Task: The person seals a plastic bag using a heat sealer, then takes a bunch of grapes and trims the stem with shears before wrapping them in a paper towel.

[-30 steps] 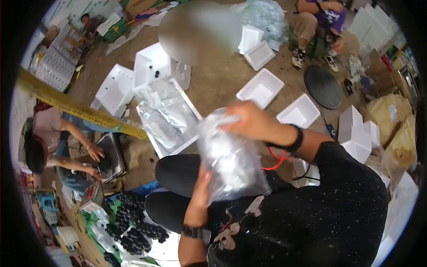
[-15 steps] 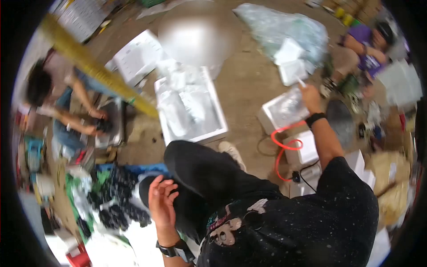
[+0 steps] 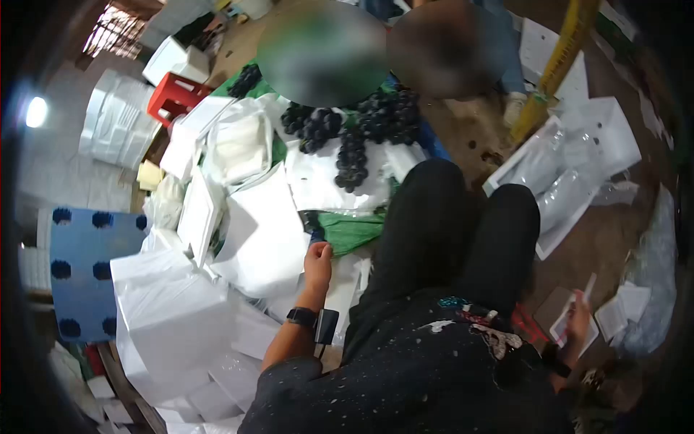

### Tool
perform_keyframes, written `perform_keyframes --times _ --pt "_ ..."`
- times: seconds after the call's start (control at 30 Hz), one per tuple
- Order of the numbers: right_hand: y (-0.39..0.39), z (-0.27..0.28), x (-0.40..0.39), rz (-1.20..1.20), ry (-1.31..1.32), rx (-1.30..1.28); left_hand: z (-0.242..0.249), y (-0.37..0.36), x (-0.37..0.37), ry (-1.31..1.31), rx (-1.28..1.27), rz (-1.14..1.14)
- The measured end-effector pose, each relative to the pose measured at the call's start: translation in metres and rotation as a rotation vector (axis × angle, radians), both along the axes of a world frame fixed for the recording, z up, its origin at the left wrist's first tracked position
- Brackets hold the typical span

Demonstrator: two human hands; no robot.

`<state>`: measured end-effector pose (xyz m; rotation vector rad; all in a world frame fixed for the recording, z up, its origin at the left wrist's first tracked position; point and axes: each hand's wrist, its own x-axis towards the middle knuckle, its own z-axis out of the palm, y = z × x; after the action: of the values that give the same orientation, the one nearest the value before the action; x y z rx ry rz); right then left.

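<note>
Held in the right hand (image 3: 576,322), a slim pale item (image 3: 590,288) is seen well right of the grapes (image 3: 352,159); judged light and fairly stiff, it is best pinched mid-length. Bodyward of the grapes, the left hand (image 3: 318,264) is clenched, nothing seen in it.

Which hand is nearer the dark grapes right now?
Left. The left hand is beside the green sheet, just on the near side of the grapes; the right hand is out past the legs, on the person's right.
</note>
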<state>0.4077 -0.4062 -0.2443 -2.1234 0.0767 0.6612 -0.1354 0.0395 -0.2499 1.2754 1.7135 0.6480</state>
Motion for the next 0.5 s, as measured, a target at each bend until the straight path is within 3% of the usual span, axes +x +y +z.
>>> perform_keyframes --times 0.03,0.1,0.13,0.17,0.23,0.33,0.43,0.5 --pt "0.058 0.032 -0.036 0.100 0.161 0.071 -0.014 0.006 -0.017 0.117 0.086 0.018" --pt "0.117 -0.011 -0.068 -0.015 0.275 0.473 -0.035 0.013 -0.048 0.346 0.241 0.041" --pt "0.141 -0.020 -0.081 -0.019 0.322 0.564 -0.037 0.020 -0.055 0.449 0.374 0.022" --pt "0.158 -0.026 -0.089 0.016 0.335 0.573 -0.039 0.030 -0.064 0.590 0.348 0.013" --pt "0.180 -0.036 -0.091 0.153 0.277 0.478 -0.005 0.034 -0.041 0.818 0.160 0.227" --pt "0.189 -0.041 -0.084 0.333 0.142 0.278 -0.021 0.031 -0.046 0.918 -0.009 -0.008" --pt "0.181 -0.043 -0.088 0.427 -0.011 0.123 -0.068 0.035 -0.076 0.644 0.243 -0.064" --pt "0.181 -0.041 -0.090 0.469 -0.105 0.066 -0.074 0.035 -0.085 0.728 0.370 -0.072"
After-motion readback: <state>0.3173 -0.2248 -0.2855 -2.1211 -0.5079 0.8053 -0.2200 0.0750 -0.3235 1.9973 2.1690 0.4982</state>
